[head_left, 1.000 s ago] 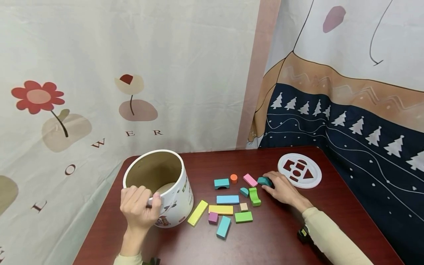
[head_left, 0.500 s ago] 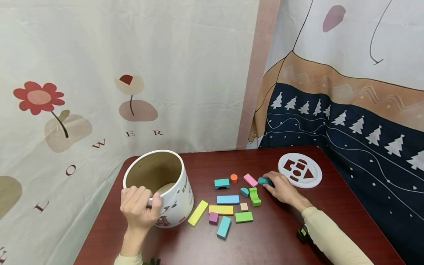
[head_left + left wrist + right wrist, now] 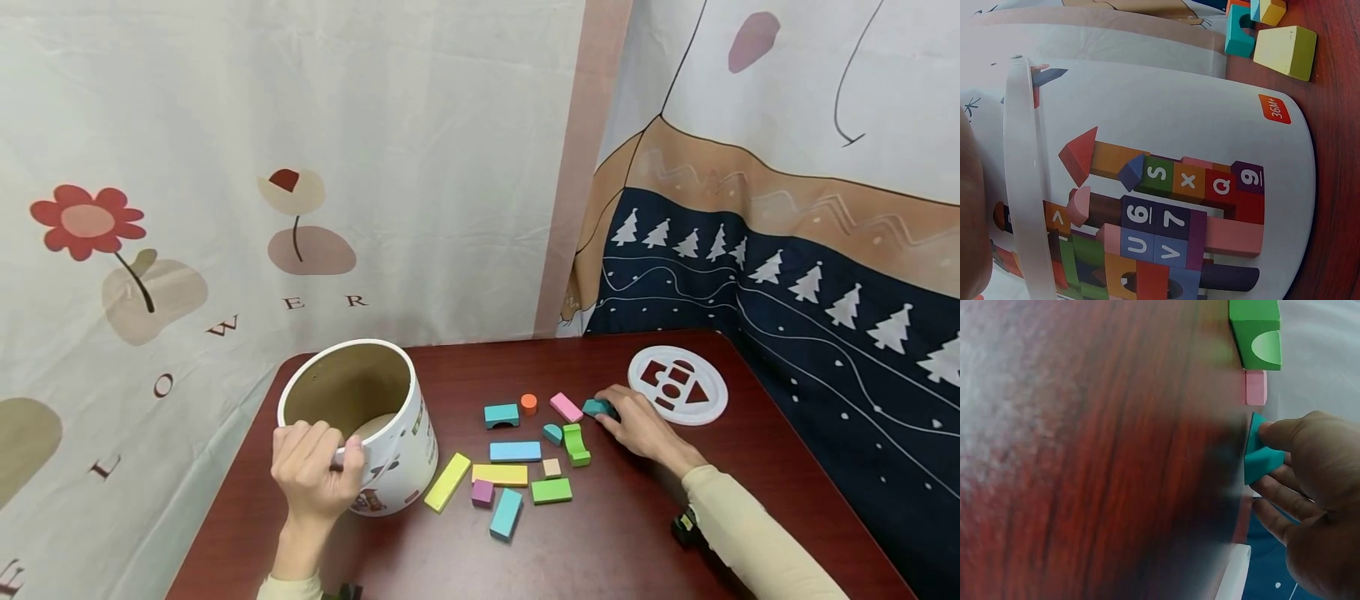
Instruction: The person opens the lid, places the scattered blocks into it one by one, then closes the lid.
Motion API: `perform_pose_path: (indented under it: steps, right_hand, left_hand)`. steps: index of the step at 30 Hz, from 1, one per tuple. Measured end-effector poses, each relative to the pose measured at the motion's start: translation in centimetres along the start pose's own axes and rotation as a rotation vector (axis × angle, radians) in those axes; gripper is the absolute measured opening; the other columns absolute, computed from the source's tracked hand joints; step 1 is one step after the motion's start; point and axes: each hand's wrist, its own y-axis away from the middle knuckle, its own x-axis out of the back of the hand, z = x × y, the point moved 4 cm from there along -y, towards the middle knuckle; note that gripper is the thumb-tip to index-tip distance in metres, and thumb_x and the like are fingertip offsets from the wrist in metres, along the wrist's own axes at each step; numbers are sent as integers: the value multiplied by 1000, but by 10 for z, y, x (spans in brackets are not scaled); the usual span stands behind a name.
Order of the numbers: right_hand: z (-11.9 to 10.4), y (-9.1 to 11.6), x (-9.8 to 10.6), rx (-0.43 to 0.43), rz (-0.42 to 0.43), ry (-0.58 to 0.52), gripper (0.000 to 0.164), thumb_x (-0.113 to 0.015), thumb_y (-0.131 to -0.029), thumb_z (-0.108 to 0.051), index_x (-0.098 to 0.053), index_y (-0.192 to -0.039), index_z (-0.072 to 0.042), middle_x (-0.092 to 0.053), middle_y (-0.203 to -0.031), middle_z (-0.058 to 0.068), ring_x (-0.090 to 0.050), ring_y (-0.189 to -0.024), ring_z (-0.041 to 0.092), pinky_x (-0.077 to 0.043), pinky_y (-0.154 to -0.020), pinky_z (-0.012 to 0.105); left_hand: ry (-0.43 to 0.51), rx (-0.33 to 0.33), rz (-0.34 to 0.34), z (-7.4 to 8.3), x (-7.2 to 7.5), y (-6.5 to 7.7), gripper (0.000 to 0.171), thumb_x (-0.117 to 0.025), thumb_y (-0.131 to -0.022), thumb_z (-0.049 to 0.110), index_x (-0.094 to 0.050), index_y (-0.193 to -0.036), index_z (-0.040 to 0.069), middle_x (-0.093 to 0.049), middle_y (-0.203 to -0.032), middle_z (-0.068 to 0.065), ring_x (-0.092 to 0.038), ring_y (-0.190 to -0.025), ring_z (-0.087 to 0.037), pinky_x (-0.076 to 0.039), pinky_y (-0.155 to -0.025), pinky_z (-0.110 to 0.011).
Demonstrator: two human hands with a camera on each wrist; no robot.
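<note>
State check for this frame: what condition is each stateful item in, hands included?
bucket: upright, lid off, open.
sorter lid: flat on the table, apart from the bucket.
teal block: on the table, pinched.
left hand: grips the bucket rim.
right hand: pinches the teal block.

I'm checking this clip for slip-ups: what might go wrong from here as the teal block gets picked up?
The right hand pinches the teal block only by its fingertips, so it may slip. The pink block lies close beside it and could get knocked. The left hand grips the bucket at the rim; it might tip.
</note>
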Motion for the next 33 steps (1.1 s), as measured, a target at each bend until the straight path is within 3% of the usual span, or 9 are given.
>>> perform_pose_path:
  steps: [6, 12, 22, 33]
  right_hand:
    - [-5, -5, 7, -8, 27, -17, 35, -79, -90, -16, -71, -121, 0, -68, -116, 13, -64, -98, 24, -58, -88, 48]
    - [-19, -12, 16, 28, 112, -46, 35, -80, -88, -16, -72, -119, -2, -68, -114, 11, -63, -95, 23, -59, -84, 46]
    - [-63, -28, 28, 171, 189, -110, 33, -81, -85, -13, -71, -115, -3, -67, -108, 6, -61, -89, 16, -61, -78, 39]
    - [-133, -56, 32, 439, 239, -230, 28, -75, -88, -12, -71, -113, 0, -67, -109, 6, -57, -92, 15, -59, -75, 39]
  left_hand:
    - [-6, 1, -3, 1, 3, -1, 44, -57, -81, 21, -31, -49, 9, -25, -49, 0, -22, -45, -25, -19, -52, -42]
    - [-11, 0, -9, 1, 5, -2, 45, -57, -83, 22, -31, -49, 9, -25, -49, 1, -23, -45, -25, -19, -53, -42]
    - [6, -2, -34, 1, 2, -2, 47, -57, -86, 24, -32, -49, 9, -25, -51, 2, -22, -47, -24, -20, -54, -42]
    - [-2, -6, -57, 3, 2, -2, 46, -56, -86, 24, -32, -50, 9, -24, -51, 3, -23, -47, -22, -21, -53, -42]
